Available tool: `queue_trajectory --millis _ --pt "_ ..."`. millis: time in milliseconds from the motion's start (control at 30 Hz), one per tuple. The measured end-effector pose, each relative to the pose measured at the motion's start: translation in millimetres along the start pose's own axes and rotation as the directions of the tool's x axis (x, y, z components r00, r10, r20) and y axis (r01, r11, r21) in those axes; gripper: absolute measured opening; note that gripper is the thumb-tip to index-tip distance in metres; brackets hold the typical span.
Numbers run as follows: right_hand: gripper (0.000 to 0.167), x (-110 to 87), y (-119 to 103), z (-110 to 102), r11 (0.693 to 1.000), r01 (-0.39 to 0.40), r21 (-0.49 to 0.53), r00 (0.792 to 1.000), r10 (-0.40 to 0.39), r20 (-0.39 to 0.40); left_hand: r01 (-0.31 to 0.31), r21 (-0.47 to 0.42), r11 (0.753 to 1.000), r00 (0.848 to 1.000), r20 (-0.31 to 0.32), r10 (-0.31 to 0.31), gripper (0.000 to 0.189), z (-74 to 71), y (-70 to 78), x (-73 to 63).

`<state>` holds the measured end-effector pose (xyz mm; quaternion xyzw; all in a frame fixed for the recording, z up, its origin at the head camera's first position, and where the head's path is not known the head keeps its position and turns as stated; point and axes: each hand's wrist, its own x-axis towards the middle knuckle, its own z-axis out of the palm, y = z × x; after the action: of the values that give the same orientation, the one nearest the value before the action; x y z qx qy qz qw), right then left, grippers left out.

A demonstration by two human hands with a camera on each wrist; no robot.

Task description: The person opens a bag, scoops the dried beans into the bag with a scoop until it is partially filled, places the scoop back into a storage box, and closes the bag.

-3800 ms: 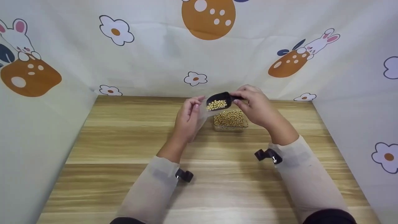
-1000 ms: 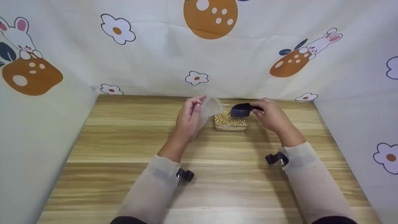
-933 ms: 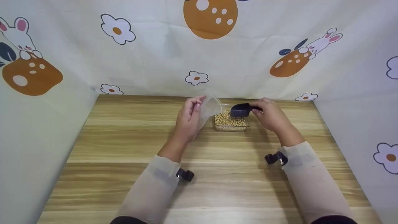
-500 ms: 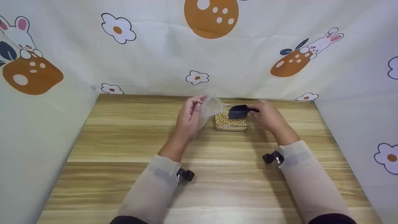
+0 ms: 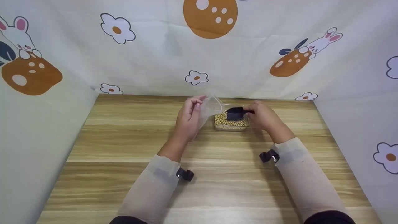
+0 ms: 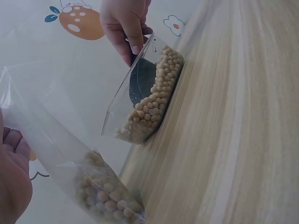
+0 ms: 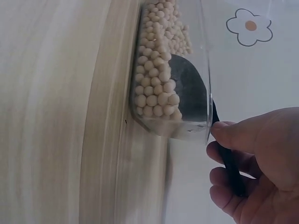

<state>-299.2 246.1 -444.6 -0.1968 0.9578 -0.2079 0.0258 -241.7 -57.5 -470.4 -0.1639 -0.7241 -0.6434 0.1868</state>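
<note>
Cloth (image 5: 149, 59) behind the box (image 6: 120, 108), our right hand (image 5: 262, 115) grips scoop (image 5: 235, 114), left hand (image 5: 187, 118) bag (image 5: 212, 107), whose beans (image 6: 107, 198) only left-wrist view shows

Head vw: can't see much of clear bag (image 5: 211, 107), hidden behind left hand (image 5: 188, 119); can't make out its contents. Can't count beans (image 5: 220, 119) there, too sm. Can't see lower edge of blk scoop (image 5: 235, 114), hidden among beans; can't tell depth. Cuts off sleeves (image 5: 147, 189) at bottom, orange print (image 5: 210, 23) at top. L-wrist vw: cuts off most of left hand at L edge, pt of bag at bottom, pt of right hand (image 6: 125, 21) at top. R-wrist vw: cuts off far end of clear container (image 7: 189, 127) at top, rest of right hand at R edge. Shows table (image 7: 51, 112) grain blurred.
</note>
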Motion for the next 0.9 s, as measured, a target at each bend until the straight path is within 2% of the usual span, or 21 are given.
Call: queue_trajectory --millis 467,700,900 --pt "0.034 -0.4 -3.2 11.3 1.000 -0.008 -0.022 0.999 0.008 -0.033 0.021 0.011 1.000 1.000 -0.002 -0.021 0.018 0.2 1.0 -1.0" --pt "0.034 -0.7 -2.6 18.5 0.998 0.051 -0.041 0.994 -0.055 -0.097 0.022 0.012 1.000 1.000 0.007 -0.022 0.019 -0.8 0.8 -1.4" --pt "0.033 2.2 -3.3 23.8 0.998 0.055 -0.023 0.996 -0.057 -0.074 0.019 0.005 1.000 1.000 0.011 -0.019 0.017 -1.0 0.8 -1.3"
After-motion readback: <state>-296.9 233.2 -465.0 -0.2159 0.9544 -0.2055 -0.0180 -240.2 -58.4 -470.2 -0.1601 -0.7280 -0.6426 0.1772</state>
